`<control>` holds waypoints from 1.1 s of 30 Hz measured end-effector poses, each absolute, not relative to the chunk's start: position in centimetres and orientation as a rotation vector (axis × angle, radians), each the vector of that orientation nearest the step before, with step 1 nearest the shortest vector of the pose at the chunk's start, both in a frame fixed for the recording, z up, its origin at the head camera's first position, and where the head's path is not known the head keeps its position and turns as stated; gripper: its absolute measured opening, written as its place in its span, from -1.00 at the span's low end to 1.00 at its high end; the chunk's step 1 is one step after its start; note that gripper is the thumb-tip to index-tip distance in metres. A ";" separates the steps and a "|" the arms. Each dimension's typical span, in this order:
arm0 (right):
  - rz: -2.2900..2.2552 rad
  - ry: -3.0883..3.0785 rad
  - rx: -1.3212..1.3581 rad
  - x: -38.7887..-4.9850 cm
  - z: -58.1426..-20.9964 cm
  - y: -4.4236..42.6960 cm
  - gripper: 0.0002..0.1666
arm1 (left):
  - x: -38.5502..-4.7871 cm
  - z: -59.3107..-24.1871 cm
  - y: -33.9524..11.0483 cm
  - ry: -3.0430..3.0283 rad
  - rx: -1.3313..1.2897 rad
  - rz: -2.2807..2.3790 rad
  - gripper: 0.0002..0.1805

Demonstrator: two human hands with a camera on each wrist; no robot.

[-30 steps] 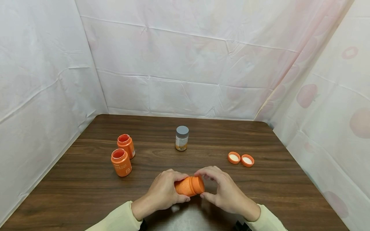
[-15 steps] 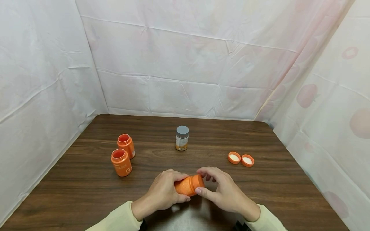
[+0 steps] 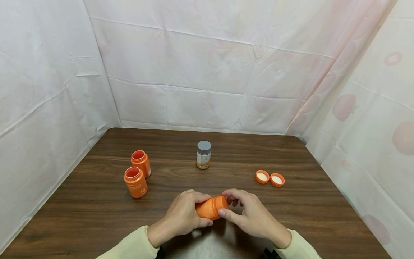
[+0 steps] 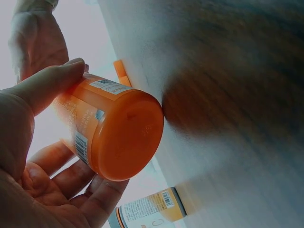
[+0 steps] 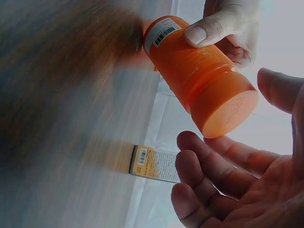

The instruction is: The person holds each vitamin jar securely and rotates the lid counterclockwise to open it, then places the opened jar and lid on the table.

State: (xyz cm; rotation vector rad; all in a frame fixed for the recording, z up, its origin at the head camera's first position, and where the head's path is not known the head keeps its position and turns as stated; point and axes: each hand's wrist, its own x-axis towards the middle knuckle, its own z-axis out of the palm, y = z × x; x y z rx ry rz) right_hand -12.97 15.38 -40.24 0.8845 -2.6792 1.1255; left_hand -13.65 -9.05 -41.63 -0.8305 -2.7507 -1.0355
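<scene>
An orange plastic bottle (image 3: 206, 210), its orange cap (image 3: 221, 204) on, lies tilted in my left hand (image 3: 182, 213), cap end to the right. Left thumb and fingers grip the body; the left wrist view shows the bottle's base (image 4: 132, 135) close to the tabletop. Around the cap, my right hand (image 3: 253, 216) has its fingers spread and loosely bent. In the right wrist view the thumb stands slightly off the cap (image 5: 225, 107), and the index fingertip is at its lower edge; whether it touches I cannot tell.
Two uncapped orange bottles (image 3: 136, 183) stand at the left of the wooden table (image 3: 174, 144). A grey-capped bottle (image 3: 203, 158) stands at the back middle. Two orange caps (image 3: 262, 176) lie at the right, white insides up. Pale curtains (image 3: 207, 64) enclose the table's back and sides.
The right thumb has moved up along the cap's front side, and the right fingers have shifted slightly at its far side. The left hand and bottle have stayed nearly still.
</scene>
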 end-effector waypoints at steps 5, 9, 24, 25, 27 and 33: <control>1.115 -2.669 0.905 -13.0 -40.3 15.4 -0.62 | -13.6 -41.6 -9.1 -2.748 -0.836 -1.030 -0.43; 1.105 -2.649 0.937 -13.0 -40.2 15.4 -0.60 | -13.6 -41.6 -9.1 -2.749 -0.836 -1.034 -0.43; 1.093 -2.589 0.992 -12.9 -40.2 15.5 -0.38 | -13.6 -41.6 -9.1 -2.752 -0.830 -1.038 -0.42; 1.091 -2.575 1.002 -12.9 -40.2 15.5 -0.37 | -13.6 -41.6 -9.1 -2.752 -0.829 -1.035 -0.42; 1.088 -2.550 1.021 -12.9 -40.3 15.5 -0.34 | -13.6 -41.6 -9.1 -2.752 -0.826 -1.032 -0.41; 1.093 -2.522 1.052 -13.0 -40.3 15.5 -0.24 | -13.6 -41.6 -9.2 -2.758 -0.824 -1.026 -0.40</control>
